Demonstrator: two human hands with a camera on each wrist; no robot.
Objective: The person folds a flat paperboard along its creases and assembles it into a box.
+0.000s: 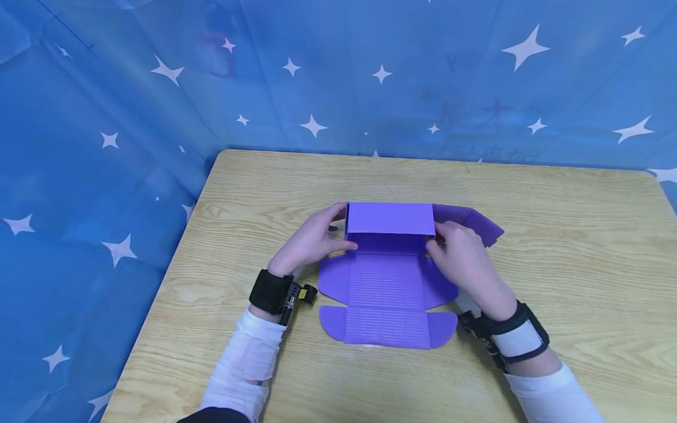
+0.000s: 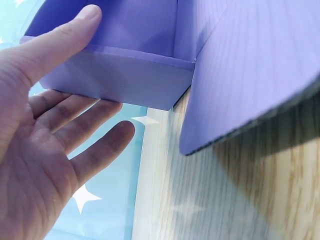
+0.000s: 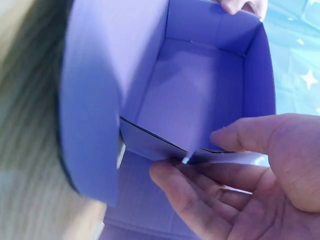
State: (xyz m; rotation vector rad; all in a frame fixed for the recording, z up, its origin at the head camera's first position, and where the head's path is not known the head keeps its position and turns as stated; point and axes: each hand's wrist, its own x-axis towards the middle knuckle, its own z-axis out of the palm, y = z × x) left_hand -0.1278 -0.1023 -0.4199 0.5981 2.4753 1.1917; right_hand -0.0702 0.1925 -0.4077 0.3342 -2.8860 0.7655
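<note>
A partly folded purple cardboard box [image 1: 390, 218] stands on its side on the table, its inside facing the wearer. At its left end is my left hand [image 1: 312, 238], which holds the end wall [image 2: 117, 75] with the thumb over the rim and the fingers outside. My right hand [image 1: 465, 258] pinches the opposite end, where two flap edges meet at a small gap [image 3: 186, 159]; its thumb is inside and its fingers are outside. Towards the wearer the box's lid panel [image 1: 386, 282] lies flat with rounded tabs [image 1: 442, 329]. A loose side flap [image 1: 478, 223] sticks out beyond the right hand.
The box rests on a light wood-grain table [image 1: 211, 329]. Behind it and to the left hangs a blue cloth [image 1: 344, 70] with white stars. Both wrists carry black straps [image 1: 270, 292] with small cameras.
</note>
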